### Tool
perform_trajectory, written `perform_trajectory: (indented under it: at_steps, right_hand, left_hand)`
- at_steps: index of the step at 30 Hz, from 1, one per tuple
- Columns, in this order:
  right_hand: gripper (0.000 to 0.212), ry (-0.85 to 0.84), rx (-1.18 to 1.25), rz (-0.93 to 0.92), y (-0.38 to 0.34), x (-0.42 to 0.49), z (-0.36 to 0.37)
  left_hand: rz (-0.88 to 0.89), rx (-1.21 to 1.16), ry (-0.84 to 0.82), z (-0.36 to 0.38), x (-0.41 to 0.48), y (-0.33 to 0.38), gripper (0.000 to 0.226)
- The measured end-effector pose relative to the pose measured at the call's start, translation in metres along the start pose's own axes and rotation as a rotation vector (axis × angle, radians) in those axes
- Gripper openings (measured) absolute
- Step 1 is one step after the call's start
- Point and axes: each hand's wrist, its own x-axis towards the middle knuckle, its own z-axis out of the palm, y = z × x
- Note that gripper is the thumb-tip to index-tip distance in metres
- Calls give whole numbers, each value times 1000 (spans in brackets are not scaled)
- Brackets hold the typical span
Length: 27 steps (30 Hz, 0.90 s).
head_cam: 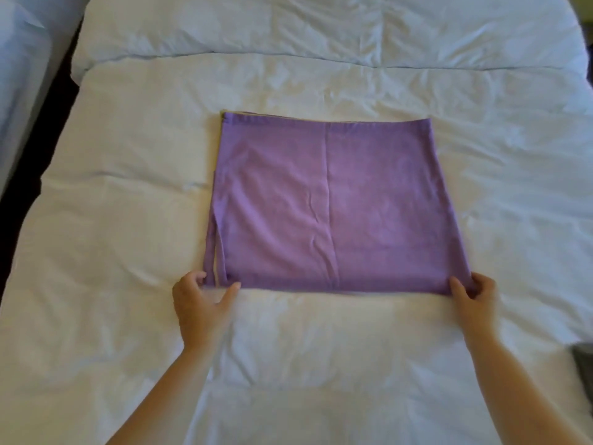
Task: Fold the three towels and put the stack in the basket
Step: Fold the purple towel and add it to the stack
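Purple towel [333, 203] lay folded flat at frame centre on the white bed [128, 187]; left hand [200, 301] and right hand [475, 292] pinched its near corners.

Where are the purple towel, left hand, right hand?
purple towel [333, 200], head view, centre of cloth.
left hand [199, 301], head view, back of hand.
right hand [478, 295], head view, back of hand.

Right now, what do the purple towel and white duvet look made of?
The purple towel looks like thin, soft cloth, matte and faintly napped, probably microfibre or light cotton: it lies flat with a sharp centre crease. The white duvet looks like smooth matte woven fabric, maybe cotton, over puffy filling: soft wrinkles, rounded folds.
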Motion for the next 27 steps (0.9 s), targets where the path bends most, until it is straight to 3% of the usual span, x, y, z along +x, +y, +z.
perform_trajectory:
  at_steps: [3, 8, 10, 15, 18, 21, 24, 25, 27]
  right_hand:
    - [23, 2, 48, 52, 2, -11, 0]
    - [14, -43, 266, 128, -12, -8, 3]
    - [13, 5, 321, 139, -16, -4, -5]
    - [20, 59, 369, 164, -16, 4, -14]
    - [7, -10, 321, 222, -7, 5, -6]
    - [11, -22, 353, 241, -10, 7, -4]
    - [30, -13, 405, 259, -18, 2, -2]
    - [36, -8, 423, 260, -21, 0, -2]
    - [30, 26, 445, 237, -27, -4, -4]
  left_hand:
    - [-48, -10, 50, 9, -12, 3, 49]
    - [-132, -37, 85, 16, 6, 11, 16]
    - [-165, -97, 81, 8, 11, 5, 17]
    - [-258, -752, -184, -28, 31, -15, 21]
    - [-402, -654, -427, -24, 36, -28, 27]
    - [-405, -522, -343, -13, 41, -21, 23]
    - [-551, -710, -308, -3, 44, -7, 49]
    - [-607, -780, -330, 0, 45, -6, 47]
    - [-646, -842, -347, 2, 49, -5, 22]
